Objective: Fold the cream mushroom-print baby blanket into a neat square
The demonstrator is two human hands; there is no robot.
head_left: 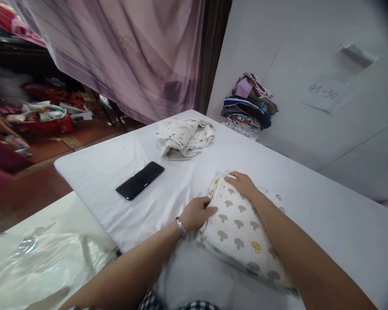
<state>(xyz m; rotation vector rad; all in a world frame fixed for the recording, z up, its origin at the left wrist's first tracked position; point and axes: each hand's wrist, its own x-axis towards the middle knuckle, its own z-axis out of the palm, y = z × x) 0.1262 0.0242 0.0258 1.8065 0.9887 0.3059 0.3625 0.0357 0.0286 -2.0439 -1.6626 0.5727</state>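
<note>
A folded white cloth (236,224) printed with grey mushrooms and one yellow one lies in front of me on the white-covered table. My left hand (197,213), with a silver bracelet at the wrist, grips its left edge, thumb on top and fingers tucked out of sight under the layers. At the far corner of the same cloth, my right hand (242,184) holds the folded edge, fingers curled over it. Farther back sits another loosely folded white cloth (186,137) with small dark prints, apart from both hands.
Left of the cloths lies a black smartphone (140,180). A clear plastic bag (58,267) rests on a lower surface at the left. Folded clothes (248,105) are piled by the white wall, below a paper (325,92) marked "45-50". A pink curtain (132,51) hangs behind.
</note>
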